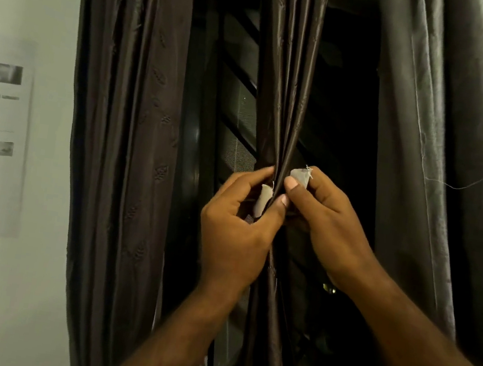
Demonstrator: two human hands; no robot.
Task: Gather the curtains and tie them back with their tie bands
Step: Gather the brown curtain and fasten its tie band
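Glossy brown curtain point(286, 96) bunched into 1 narrow pleated column. Left hand point(237, 222) thumb and forefinger clamp white tab point(263, 201) on its left side; right hand point(327, 223) pinches frayed tab point(300, 177) on its right.

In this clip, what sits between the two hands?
In the head view, the gathered brown curtain hangs between them. The left hand pinches the left band end, the right hand the right band end.

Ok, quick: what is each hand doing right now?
Left hand: pinches a pale band end beside the gathered curtain.
Right hand: pinches the other pale band end.
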